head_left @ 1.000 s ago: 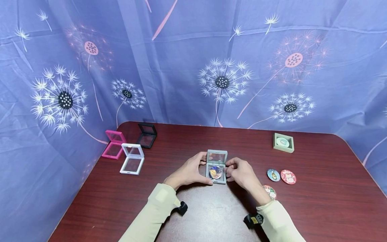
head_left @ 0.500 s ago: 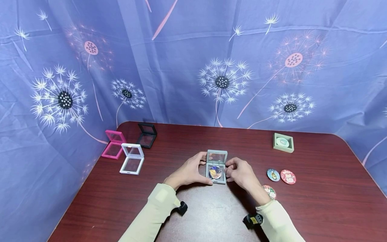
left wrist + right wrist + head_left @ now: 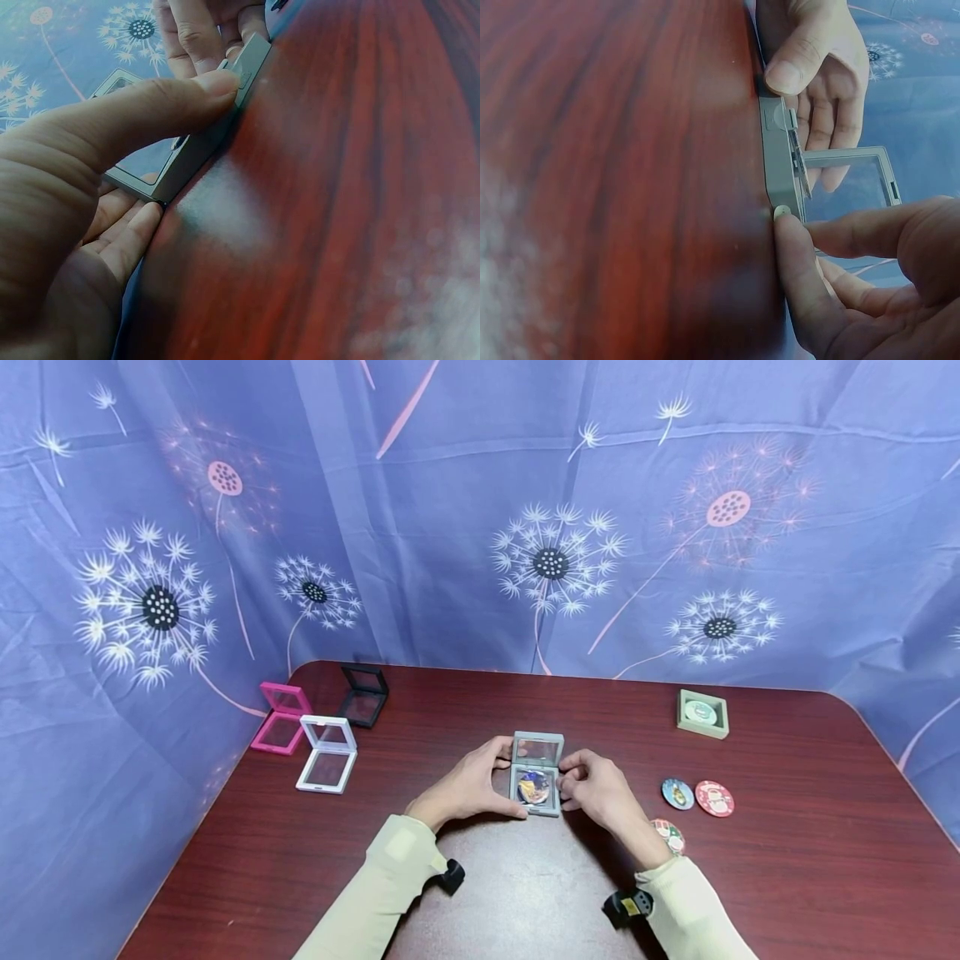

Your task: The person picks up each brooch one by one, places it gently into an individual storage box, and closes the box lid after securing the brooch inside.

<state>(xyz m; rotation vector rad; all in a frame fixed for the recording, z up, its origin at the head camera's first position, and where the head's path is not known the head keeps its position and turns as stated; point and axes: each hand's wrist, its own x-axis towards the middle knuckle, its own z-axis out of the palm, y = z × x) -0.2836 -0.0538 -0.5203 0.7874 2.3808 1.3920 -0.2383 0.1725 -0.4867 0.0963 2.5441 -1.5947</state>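
A grey-green display case lies open on the table, its clear-windowed lid tilted up at the back. In its base sits a round badge with blue and yellow-orange colouring. My left hand grips the case from the left; in the left wrist view its thumb presses the front edge, with fingers around the far side. My right hand holds the right side of the case with bent fingers, as the right wrist view shows. Some of those fingers are hidden.
At the left stand open pink, white and black cases. On the right lie a blue badge, a red badge and another badge partly behind the right wrist. Farther back is a pale green case holding a badge.
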